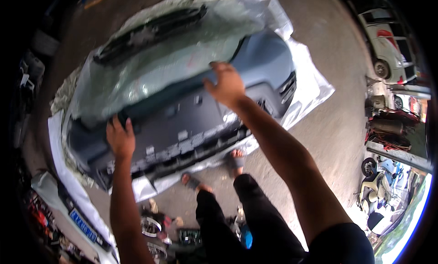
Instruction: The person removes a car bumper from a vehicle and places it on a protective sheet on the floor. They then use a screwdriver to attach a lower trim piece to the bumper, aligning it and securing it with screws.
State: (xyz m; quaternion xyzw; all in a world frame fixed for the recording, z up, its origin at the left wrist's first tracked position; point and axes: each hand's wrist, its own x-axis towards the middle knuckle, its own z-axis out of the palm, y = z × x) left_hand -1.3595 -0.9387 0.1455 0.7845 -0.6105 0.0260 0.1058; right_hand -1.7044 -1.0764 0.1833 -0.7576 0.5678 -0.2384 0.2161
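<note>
bumper (175, 120): blue-grey car part with a darker middle, low in front of the person, reaching out past both hands
long axis: slantwise, left end closer in, right end farther out
left hand (121, 138): at the far edge, toward the left end, fingers pointing away, thumb apart, unclenched
right hand (226, 85): farther out, right of the middle, fingers spread toward the far edge, no closed grasp seen
nearer hand: left for the left end, right for the right end
contact: blur, cannot tell how firmly either hand presses
surface: clear plastic wrap (187, 58) along the far side, white sheet (310, 81) showing past the right end, concrete floor (335, 140) around
beyond bumper: long dark strip (153, 33) on the wrapping, roughly in line with the bumper, apart from it
near side: sandalled feet (237, 161) just beside the sheeting, loose parts (189, 236) on the floor
room right: white car (388, 47), two-wheeler (381, 184), both well apart
</note>
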